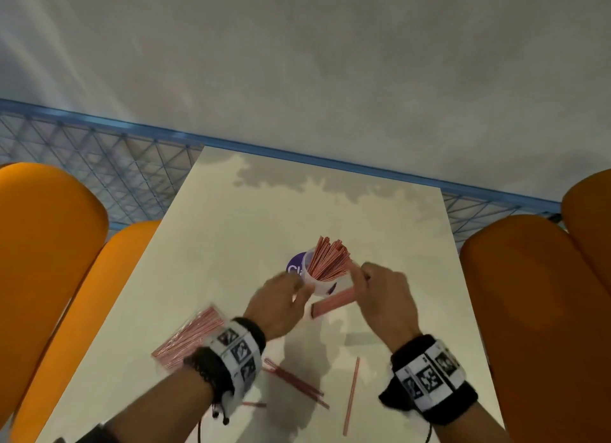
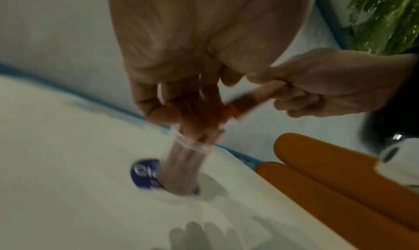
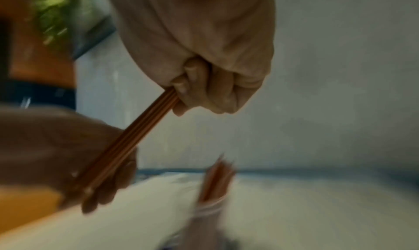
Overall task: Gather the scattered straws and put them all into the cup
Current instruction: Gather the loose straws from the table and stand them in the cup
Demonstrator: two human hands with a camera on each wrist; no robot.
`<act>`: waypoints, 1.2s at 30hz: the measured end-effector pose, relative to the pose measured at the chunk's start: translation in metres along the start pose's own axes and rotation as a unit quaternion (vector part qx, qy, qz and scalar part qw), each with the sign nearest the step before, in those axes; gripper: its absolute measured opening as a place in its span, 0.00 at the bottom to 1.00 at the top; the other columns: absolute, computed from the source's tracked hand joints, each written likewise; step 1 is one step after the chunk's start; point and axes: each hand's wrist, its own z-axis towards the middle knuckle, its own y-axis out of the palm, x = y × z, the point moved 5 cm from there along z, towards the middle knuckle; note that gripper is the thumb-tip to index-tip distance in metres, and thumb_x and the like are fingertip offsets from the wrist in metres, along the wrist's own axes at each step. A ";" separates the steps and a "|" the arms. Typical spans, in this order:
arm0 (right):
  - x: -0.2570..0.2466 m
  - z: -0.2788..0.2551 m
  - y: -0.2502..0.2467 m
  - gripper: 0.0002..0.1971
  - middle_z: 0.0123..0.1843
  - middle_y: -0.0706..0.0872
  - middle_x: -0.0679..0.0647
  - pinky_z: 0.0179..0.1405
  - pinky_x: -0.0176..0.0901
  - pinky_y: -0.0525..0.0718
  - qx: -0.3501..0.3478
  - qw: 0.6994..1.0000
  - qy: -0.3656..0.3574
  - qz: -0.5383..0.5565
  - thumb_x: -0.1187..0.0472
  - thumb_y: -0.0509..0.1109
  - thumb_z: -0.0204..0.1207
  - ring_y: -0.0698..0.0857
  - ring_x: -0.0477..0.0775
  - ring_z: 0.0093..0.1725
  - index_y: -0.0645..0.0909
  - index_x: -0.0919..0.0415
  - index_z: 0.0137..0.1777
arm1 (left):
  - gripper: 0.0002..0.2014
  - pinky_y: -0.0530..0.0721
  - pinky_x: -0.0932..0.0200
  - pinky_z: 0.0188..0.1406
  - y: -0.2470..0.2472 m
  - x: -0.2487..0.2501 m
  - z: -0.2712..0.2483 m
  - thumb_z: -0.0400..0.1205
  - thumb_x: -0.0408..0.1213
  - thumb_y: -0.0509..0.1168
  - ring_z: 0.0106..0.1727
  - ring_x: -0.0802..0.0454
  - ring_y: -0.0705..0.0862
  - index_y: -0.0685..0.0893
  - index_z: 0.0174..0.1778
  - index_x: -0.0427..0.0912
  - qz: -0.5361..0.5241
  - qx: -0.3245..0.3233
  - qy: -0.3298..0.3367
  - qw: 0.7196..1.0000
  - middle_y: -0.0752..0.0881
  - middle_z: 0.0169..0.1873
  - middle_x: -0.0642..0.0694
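A clear plastic cup (image 1: pixel 322 282) stands mid-table, packed with red-and-white straws (image 1: pixel 329 257) that fan out above its rim. My right hand (image 1: pixel 358 280) grips one end of a bundle of straws (image 1: pixel 334 302) just right of the cup; the bundle slants down to the left. In the right wrist view that fist (image 3: pixel 186 96) is closed round the bundle (image 3: pixel 127 146). My left hand (image 1: pixel 302 290) is at the cup's near rim with loosely extended fingers (image 3: pixel 97 191) against the bundle's free end; it is blurred. Loose straws (image 1: pixel 294 381) lie near me, and a single straw (image 1: pixel 352 396) beside them.
A clear packet of straws (image 1: pixel 188 333) lies by my left wrist. A purple round disc (image 1: pixel 296 267) lies flat on the table, touching the cup's left side. Orange chair backs (image 1: pixel 46 244) flank the white table (image 1: pixel 231 211). A blue mesh rail (image 1: pixel 99 151) runs behind.
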 end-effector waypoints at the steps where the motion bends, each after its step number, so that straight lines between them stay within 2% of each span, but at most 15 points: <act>1: 0.004 0.012 -0.007 0.25 0.23 0.73 0.44 0.24 0.37 0.66 0.025 0.999 -0.005 -0.032 0.43 0.55 0.86 0.74 0.49 0.23 0.69 0.54 0.29 | 0.21 0.81 0.51 0.56 -0.006 -0.004 0.016 0.82 0.58 0.61 0.55 0.49 0.82 0.77 0.60 0.44 0.043 -0.006 -0.011 0.999 0.82 0.54 0.49; 3: 0.006 0.037 -0.015 0.24 0.26 0.74 0.47 0.30 0.43 0.68 0.057 0.995 -0.013 -0.085 0.42 0.52 0.87 0.75 0.57 0.28 0.70 0.57 0.33 | 0.42 0.76 0.44 0.67 -0.006 -0.009 0.048 0.71 0.63 0.71 0.68 0.47 0.77 0.67 0.75 0.44 0.101 -0.040 -0.044 0.993 0.75 0.69 0.47; 5: 0.002 0.059 -0.005 0.23 0.32 0.78 0.49 0.33 0.45 0.69 0.051 0.987 -0.030 -0.150 0.43 0.49 0.87 0.77 0.60 0.33 0.74 0.57 0.40 | 0.60 0.67 0.39 0.77 0.004 -0.007 0.072 0.61 0.66 0.77 0.79 0.46 0.67 0.55 0.82 0.43 0.107 -0.070 -0.056 0.990 0.65 0.79 0.46; 8: -0.008 0.082 0.028 0.19 0.46 0.87 0.50 0.33 0.46 0.70 0.009 0.954 -0.109 -0.278 0.47 0.49 0.88 0.85 0.60 0.41 0.79 0.52 0.62 | 0.69 0.58 0.36 0.81 0.030 -0.008 0.095 0.53 0.67 0.80 0.83 0.48 0.59 0.47 0.84 0.48 0.097 -0.091 -0.056 0.989 0.59 0.83 0.48; 11: -0.010 0.092 0.057 0.11 0.48 0.87 0.51 0.34 0.48 0.72 -0.041 0.954 -0.135 -0.263 0.55 0.56 0.86 0.85 0.59 0.42 0.78 0.51 0.61 | 0.63 0.67 0.40 0.76 0.050 -0.010 0.105 0.53 0.66 0.79 0.75 0.48 0.70 0.54 0.80 0.51 0.066 -0.092 -0.057 0.992 0.69 0.74 0.50; 14: -0.008 0.094 0.077 0.10 0.48 0.84 0.52 0.35 0.47 0.72 -0.043 0.943 -0.160 -0.289 0.53 0.58 0.84 0.80 0.56 0.44 0.79 0.54 0.56 | 0.49 0.78 0.45 0.66 0.061 -0.010 0.107 0.63 0.61 0.76 0.67 0.48 0.75 0.61 0.76 0.51 0.043 -0.085 -0.039 0.995 0.71 0.67 0.50; 18: 0.001 0.106 0.066 0.17 0.44 0.79 0.57 0.36 0.52 0.75 0.111 0.967 -0.097 -0.209 0.47 0.60 0.82 0.76 0.59 0.42 0.79 0.62 0.48 | 0.47 0.82 0.48 0.57 0.066 -0.015 0.108 0.63 0.62 0.72 0.60 0.47 0.76 0.61 0.75 0.48 0.021 -0.044 -0.019 0.999 0.73 0.61 0.50; 20: 0.003 0.111 0.073 0.18 0.53 0.81 0.58 0.48 0.55 0.78 0.071 0.979 -0.091 -0.167 0.48 0.57 0.83 0.78 0.60 0.51 0.80 0.62 0.57 | 0.47 0.81 0.48 0.58 0.069 -0.015 0.109 0.65 0.61 0.70 0.61 0.47 0.76 0.59 0.76 0.47 0.033 -0.051 -0.018 0.998 0.72 0.61 0.49; 22: 0.006 0.115 0.094 0.21 0.60 0.81 0.57 0.61 0.55 0.76 -0.033 0.985 -0.081 -0.147 0.49 0.52 0.85 0.79 0.60 0.60 0.78 0.61 0.64 | 0.48 0.81 0.47 0.60 0.069 -0.015 0.109 0.67 0.60 0.69 0.63 0.47 0.74 0.56 0.79 0.47 0.036 -0.055 -0.023 0.998 0.69 0.64 0.46; 24: 0.011 0.113 0.108 0.21 0.59 0.83 0.57 0.62 0.53 0.77 -0.091 0.986 -0.058 -0.129 0.50 0.49 0.86 0.80 0.60 0.61 0.78 0.60 0.64 | 0.48 0.82 0.46 0.60 0.068 -0.013 0.108 0.67 0.62 0.66 0.63 0.45 0.75 0.55 0.79 0.47 0.048 -0.050 -0.027 0.997 0.68 0.65 0.46; 26: 0.011 0.112 0.109 0.21 0.61 0.83 0.57 0.63 0.53 0.78 -0.101 0.987 -0.046 -0.117 0.49 0.49 0.86 0.80 0.59 0.62 0.77 0.60 0.65 | 0.47 0.82 0.46 0.59 0.065 -0.008 0.104 0.69 0.61 0.69 0.63 0.45 0.75 0.55 0.79 0.47 0.042 -0.056 -0.046 0.997 0.68 0.65 0.45; 29: 0.004 0.108 0.091 0.24 0.71 0.78 0.60 0.70 0.58 0.73 -0.079 0.993 -0.044 -0.080 0.47 0.49 0.86 0.76 0.62 0.69 0.71 0.59 0.75 | 0.58 0.74 0.38 0.70 0.055 -0.005 0.100 0.65 0.65 0.73 0.77 0.42 0.68 0.45 0.83 0.50 0.051 -0.075 -0.065 0.994 0.62 0.76 0.42; 32: 0.009 0.085 0.053 0.23 0.67 0.79 0.59 0.64 0.58 0.76 0.034 0.999 -0.038 -0.010 0.45 0.51 0.86 0.77 0.60 0.66 0.74 0.59 0.70 | 0.67 0.57 0.32 0.80 0.027 -0.001 0.081 0.62 0.70 0.73 0.86 0.44 0.51 0.36 0.84 0.47 0.051 -0.060 -0.064 0.995 0.49 0.85 0.42; 34: 0.023 0.058 0.033 0.17 0.57 0.80 0.56 0.53 0.52 0.78 0.070 0.997 -0.032 0.008 0.47 0.55 0.86 0.78 0.56 0.57 0.75 0.59 0.60 | 0.58 0.59 0.36 0.81 0.001 0.002 0.058 0.69 0.66 0.72 0.84 0.43 0.57 0.45 0.85 0.42 0.084 -0.002 -0.030 0.996 0.56 0.84 0.41; 36: 0.047 0.028 0.034 0.12 0.51 0.78 0.53 0.44 0.46 0.74 0.034 0.999 0.005 0.002 0.49 0.59 0.85 0.77 0.54 0.50 0.74 0.58 0.54 | 0.43 0.68 0.43 0.75 -0.017 0.002 0.029 0.76 0.59 0.69 0.76 0.44 0.71 0.60 0.81 0.43 0.109 0.034 0.017 0.993 0.70 0.77 0.42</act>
